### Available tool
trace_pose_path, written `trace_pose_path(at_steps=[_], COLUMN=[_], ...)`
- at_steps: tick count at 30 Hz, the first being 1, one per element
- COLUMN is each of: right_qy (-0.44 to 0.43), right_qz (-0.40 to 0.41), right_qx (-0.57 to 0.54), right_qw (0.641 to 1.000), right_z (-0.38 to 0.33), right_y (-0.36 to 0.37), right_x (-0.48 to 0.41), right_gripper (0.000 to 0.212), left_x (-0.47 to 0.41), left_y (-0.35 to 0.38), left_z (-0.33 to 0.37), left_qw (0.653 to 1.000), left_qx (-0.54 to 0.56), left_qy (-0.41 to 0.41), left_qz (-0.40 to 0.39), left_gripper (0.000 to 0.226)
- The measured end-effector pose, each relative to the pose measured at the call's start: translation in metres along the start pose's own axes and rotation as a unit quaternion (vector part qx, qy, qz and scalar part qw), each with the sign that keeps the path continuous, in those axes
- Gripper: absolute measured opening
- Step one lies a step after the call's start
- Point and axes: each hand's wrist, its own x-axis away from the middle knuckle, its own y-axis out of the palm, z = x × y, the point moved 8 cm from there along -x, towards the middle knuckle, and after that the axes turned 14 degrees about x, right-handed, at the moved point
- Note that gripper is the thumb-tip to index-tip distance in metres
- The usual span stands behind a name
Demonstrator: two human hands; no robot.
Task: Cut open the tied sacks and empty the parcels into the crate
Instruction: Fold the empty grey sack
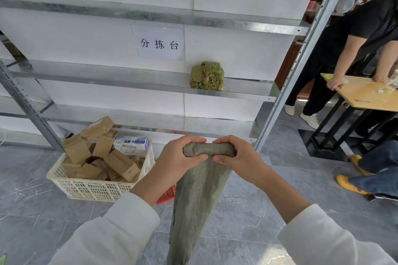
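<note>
floor (32, 211) | white crate (92, 189) on it; parcels (120, 165) inside | shelf (107, 75) | 1 frayed green bundle (207, 76); near right end

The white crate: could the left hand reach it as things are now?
Probably not yet: the left hand and the right hand both grip the rolled grey sack. Nothing blocks the way to the white crate.

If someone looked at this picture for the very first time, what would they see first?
Right in the middle, the left hand and the right hand grip the rolled top of a grey-green sack, which hangs limp below them. Low at the left stands a white crate heaped with brown parcels. A green bundle sits on the shelf behind.
</note>
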Motion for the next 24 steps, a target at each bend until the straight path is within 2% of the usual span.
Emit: trace_pose_path(at_steps=[4, 7, 10, 13, 16, 21, 24], right_qy=[-0.036, -0.044, -0.019, 0.013, 0.033, -0.02, -0.045], right_qz=[0.031, 0.026, -0.01, -0.02, -0.014, -0.033, -0.034], right_qx=[0.116, 0.143, 0.093, -0.064, -0.207, -0.236, -0.176], right_qw=[0.992, 0.988, 0.995, 0.998, 0.978, 0.971, 0.983], right_z=[-0.009, -0.008, 0.002, 0.012, 0.012, -0.007, -0.014], right_y=[-0.004, -0.005, -0.002, -0.002, -0.002, 0.003, 0.003], right_x=[-0.002, -0.001, -0.001, 0.0, 0.003, 0.011, 0.014], right_gripper=[0.012, 0.007, 0.013, 0.012, 0.018, 0.028, 0.042], left_x=[0.001, 0.0, -0.004, -0.001, 0.002, 0.0, 0.002], left_y=[0.0, -0.001, -0.002, -0.008, -0.01, -0.01, -0.014], left_z=[0.001, 0.0, -0.006, -0.012, -0.015, -0.022, -0.021], left_qw=[0.997, 0.995, 0.996, 0.999, 0.994, 0.994, 0.99], left_qx=[-0.049, -0.074, -0.071, 0.03, 0.101, 0.082, 0.105], left_qy=[0.051, 0.065, 0.061, 0.012, -0.01, -0.025, -0.05], left_qz=[0.012, 0.011, 0.001, 0.018, 0.05, 0.069, 0.08], left_gripper=[0.019, 0.02, 0.025, 0.02, 0.01, 0.02, 0.022])
